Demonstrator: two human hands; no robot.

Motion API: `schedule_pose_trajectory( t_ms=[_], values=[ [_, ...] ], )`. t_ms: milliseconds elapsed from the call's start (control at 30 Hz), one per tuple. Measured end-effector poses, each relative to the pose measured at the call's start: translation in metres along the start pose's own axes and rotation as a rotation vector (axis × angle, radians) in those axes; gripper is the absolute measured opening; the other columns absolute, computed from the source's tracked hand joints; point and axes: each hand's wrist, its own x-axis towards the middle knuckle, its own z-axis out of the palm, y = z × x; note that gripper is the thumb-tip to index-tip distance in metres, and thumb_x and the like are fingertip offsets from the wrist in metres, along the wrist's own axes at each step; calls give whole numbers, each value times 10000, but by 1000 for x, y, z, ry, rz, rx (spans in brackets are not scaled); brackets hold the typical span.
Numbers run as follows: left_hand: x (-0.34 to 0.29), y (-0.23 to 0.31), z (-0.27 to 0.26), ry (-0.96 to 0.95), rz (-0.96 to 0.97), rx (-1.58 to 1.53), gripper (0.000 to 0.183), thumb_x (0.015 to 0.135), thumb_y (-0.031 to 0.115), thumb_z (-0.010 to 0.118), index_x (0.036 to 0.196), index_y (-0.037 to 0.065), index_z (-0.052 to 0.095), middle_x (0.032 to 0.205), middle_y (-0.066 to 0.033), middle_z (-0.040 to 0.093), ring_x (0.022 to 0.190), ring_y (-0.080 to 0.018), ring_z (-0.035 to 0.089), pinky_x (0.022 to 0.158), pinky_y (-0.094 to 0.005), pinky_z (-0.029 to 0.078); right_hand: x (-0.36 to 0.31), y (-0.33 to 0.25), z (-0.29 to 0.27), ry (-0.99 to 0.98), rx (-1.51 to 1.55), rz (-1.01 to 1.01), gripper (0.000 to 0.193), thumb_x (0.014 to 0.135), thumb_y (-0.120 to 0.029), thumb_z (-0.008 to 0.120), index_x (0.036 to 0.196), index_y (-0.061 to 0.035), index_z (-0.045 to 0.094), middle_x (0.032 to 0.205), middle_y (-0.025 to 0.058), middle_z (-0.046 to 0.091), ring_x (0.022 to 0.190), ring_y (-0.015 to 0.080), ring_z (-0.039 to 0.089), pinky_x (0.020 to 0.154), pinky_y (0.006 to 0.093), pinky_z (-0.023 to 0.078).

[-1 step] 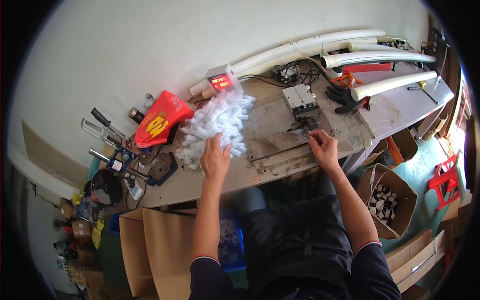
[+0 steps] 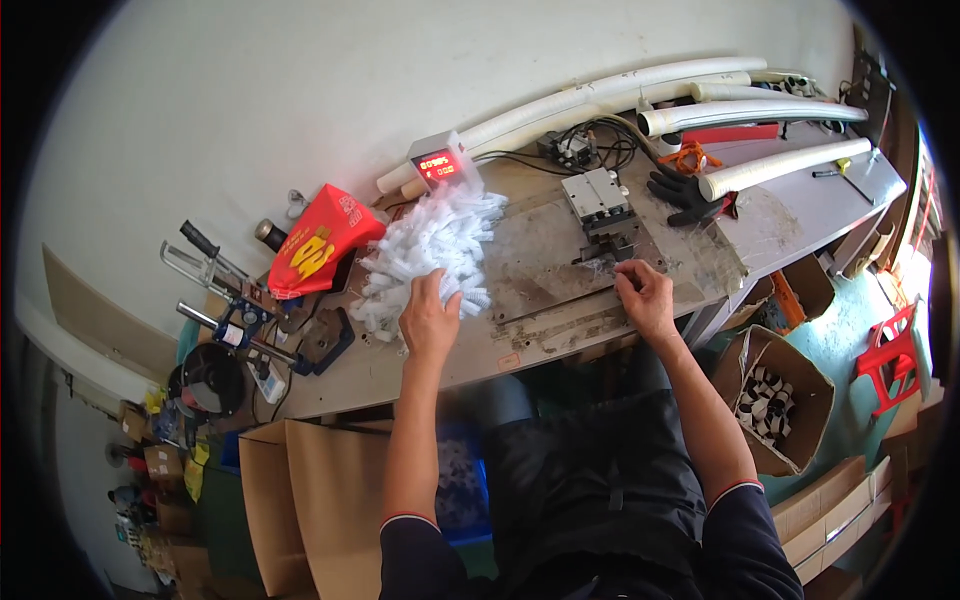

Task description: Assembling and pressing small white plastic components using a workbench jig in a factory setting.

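My left hand [image 2: 430, 318] rests at the near edge of a heap of whitish, translucent ribbed tube pieces [image 2: 430, 235]. Its thumb and fingers stand apart, and I see nothing held between them. My right hand [image 2: 647, 302] is closed in a pinch at the front of a small metal fixture [image 2: 600, 200] with a dark jaw [image 2: 607, 247]. Whatever its fingertips hold is too small or hidden to name. Thin clear strands lie around the jaw, close to those fingertips. The fixture stands on a worn metal plate [image 2: 530, 265].
Behind the heap stands a counter box [image 2: 437, 165] with a lit red display. A red bag [image 2: 325, 240] and a drill-stand-like tool [image 2: 235, 325] are at left. Long white tubes [image 2: 755, 118] and a dark glove [image 2: 685, 195] lie at right. Cardboard boxes [image 2: 335, 510] stand below the bench.
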Motion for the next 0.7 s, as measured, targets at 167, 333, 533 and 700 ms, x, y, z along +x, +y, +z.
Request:
schedule_pose_trajectory(
  t_ms=[167, 333, 533, 700],
  values=[
    [6, -5, 1, -128, -2, -36, 412, 875, 247, 770, 1228, 102, 614, 1172, -122, 647, 1009, -371, 671, 795, -484, 546, 1, -2, -3, -4, -31, 4, 156, 904, -82, 659, 1016, 17, 702, 741, 98, 678, 682, 110, 613, 662, 280, 503],
    [13, 10, 0, -83, -23, 32, 366, 892, 243, 746, 1193, 85, 610, 1181, -133, 641, 969, -379, 682, 773, -486, 555, 1, -2, -5, -6, -26, 6, 156, 900, -76, 655, 1016, 18, 702, 787, 130, 710, 719, 126, 650, 690, 290, 520],
    [8, -8, 8, -83, 90, 117, 320, 892, 153, 714, 1186, 91, 604, 1143, -117, 630, 959, -343, 688, 749, -465, 568, 0, -9, -4, -18, -47, 17, 161, 900, -75, 647, 1020, 18, 700, 795, 131, 713, 731, 143, 665, 714, 298, 531],
    [17, -8, 1, 74, 101, -11, 304, 872, 59, 689, 1166, 91, 618, 1123, -119, 634, 985, -342, 680, 775, -461, 565, 1, -6, -4, -21, -85, -1, 160, 906, -81, 644, 1021, 15, 698, 795, 131, 710, 733, 133, 661, 709, 296, 528]
  ],
)
